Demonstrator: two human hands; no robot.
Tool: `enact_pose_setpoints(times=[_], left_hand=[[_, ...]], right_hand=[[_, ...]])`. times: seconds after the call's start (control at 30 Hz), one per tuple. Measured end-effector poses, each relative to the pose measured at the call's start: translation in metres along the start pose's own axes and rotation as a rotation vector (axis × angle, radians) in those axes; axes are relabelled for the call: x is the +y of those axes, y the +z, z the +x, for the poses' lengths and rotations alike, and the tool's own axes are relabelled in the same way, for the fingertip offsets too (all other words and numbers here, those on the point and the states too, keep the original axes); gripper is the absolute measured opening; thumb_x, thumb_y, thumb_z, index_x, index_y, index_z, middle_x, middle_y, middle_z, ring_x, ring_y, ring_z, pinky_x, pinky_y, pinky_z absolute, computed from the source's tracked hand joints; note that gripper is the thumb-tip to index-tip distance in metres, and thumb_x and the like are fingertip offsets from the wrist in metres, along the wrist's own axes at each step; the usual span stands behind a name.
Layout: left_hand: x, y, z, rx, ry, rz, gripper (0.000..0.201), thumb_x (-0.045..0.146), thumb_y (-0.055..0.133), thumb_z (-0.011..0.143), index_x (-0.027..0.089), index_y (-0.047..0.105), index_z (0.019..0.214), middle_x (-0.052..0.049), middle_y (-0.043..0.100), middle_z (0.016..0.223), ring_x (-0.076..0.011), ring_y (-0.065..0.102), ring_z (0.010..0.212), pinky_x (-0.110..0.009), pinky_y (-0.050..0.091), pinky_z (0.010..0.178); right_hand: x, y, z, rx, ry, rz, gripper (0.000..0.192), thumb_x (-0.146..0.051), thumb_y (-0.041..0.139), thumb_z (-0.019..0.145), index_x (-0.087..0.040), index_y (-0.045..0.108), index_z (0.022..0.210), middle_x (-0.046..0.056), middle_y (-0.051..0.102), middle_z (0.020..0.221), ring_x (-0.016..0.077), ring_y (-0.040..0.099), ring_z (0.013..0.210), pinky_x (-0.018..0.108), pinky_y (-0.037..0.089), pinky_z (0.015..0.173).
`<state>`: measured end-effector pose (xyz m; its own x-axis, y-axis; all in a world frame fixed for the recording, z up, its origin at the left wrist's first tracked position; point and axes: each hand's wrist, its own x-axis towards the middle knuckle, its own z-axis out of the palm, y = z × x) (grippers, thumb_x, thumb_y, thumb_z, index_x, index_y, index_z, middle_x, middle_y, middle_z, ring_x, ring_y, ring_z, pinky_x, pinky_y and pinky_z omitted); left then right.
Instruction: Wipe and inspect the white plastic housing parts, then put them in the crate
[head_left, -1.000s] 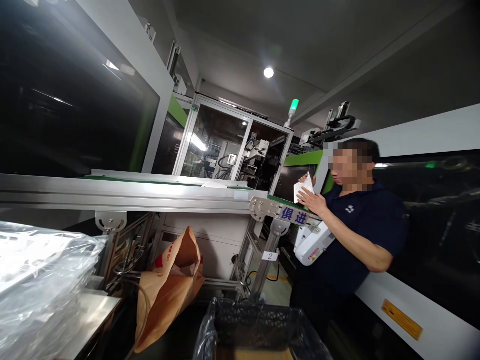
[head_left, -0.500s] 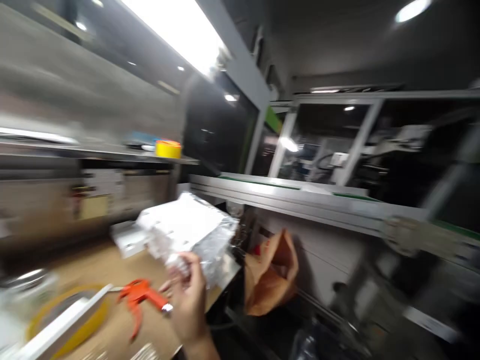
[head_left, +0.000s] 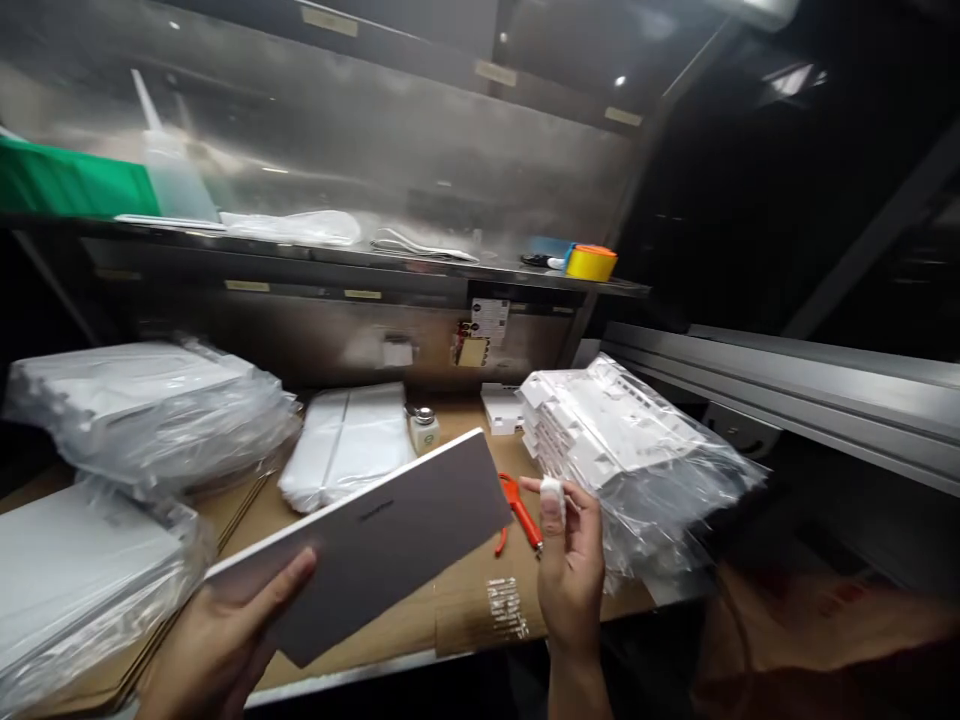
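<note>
My left hand (head_left: pixel 217 640) grips the near left end of a flat grey panel (head_left: pixel 397 545) with a white edge, thumb on its face. Small dark lettering shows on the panel, which is tilted up over the bench. My right hand (head_left: pixel 571 570) pinches a small white wad (head_left: pixel 553 487), perhaps cloth or tissue, between thumb and fingers. Just behind that hand lies an orange air blow gun (head_left: pixel 528 522), partly covered by the panel. A small bottle with a metal top (head_left: pixel 424 430) stands beyond the panel.
Bagged white plastic parts (head_left: pixel 600 420) are stacked at the right. More bagged white pieces lie at centre (head_left: pixel 345 445) and left (head_left: pixel 150 400). A metal shelf (head_left: pixel 300 250) crosses behind, holding a yellow tape roll (head_left: pixel 591 263). A conveyor rail (head_left: pixel 810 375) runs along the right.
The view has swung left from the conveyor side to the bench. The grey panel in my left hand now shows broadly in front. My right hand still holds the white wad.
</note>
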<state>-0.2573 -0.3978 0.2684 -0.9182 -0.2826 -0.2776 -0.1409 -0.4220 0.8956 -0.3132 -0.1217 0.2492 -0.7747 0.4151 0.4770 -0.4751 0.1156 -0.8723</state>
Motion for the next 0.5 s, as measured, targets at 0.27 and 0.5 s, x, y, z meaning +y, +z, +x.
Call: enact_pose_setpoints(times=[0.27,0.5], left_hand=[[0.014,0.013,0.001,-0.077,-0.456,-0.455,0.060,0.049,0.065,0.087,0.014,0.063,0.136,-0.011,0.081,0.108,-0.0382,0.069,0.115,-0.051,0.060,0.096],[0.028,0.023,-0.002,-0.070,-0.508,-0.508,0.058,0.050,0.051,0.100,0.007,0.059,0.138,-0.012,0.079,0.112,-0.0359,0.069,0.113,-0.054,0.059,0.091]], right_hand=[[0.013,0.018,-0.011,0.140,0.221,0.094,0.048,-0.063,0.063,0.090,-0.023,0.057,0.116,0.000,0.068,0.080,0.0189,0.067,0.074,0.034,0.054,0.072],[0.001,0.028,-0.007,0.081,0.388,0.232,0.055,-0.065,0.072,0.081,-0.023,0.058,0.113,0.003,0.071,0.082,0.0252,0.074,0.078,0.034,0.059,0.066]])
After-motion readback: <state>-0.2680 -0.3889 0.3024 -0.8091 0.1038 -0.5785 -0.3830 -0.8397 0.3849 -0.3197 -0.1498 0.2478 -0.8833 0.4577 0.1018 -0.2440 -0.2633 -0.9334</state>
